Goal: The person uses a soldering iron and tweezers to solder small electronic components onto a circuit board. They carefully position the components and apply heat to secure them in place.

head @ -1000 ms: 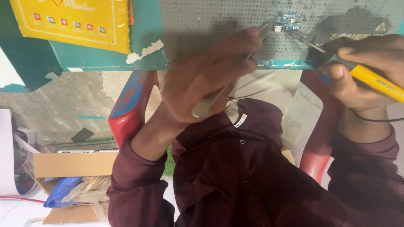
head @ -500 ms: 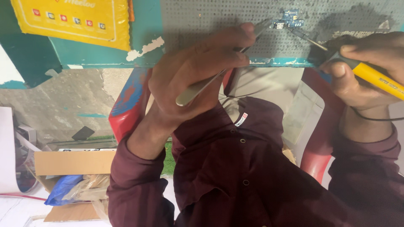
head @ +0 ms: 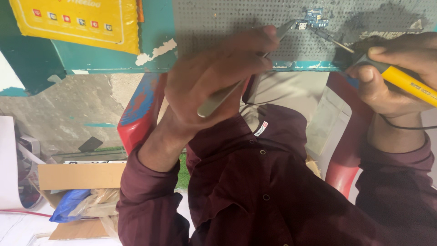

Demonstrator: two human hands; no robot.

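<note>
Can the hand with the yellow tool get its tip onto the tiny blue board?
Probably yes. The right hand holds the yellow soldering iron, and its thin tip already lies beside the small blue circuit board. Nothing sits between them; the tweezers in the left hand come from the opposite side.

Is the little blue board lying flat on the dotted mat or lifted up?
Flat: the small blue circuit board lies on the dotted mat, with tweezers and soldering iron touching it.

Left hand (head: 218, 82) curled shut, forearm raised; right hand (head: 396, 77) fisted, apparently pinching, wrist bent.
</note>
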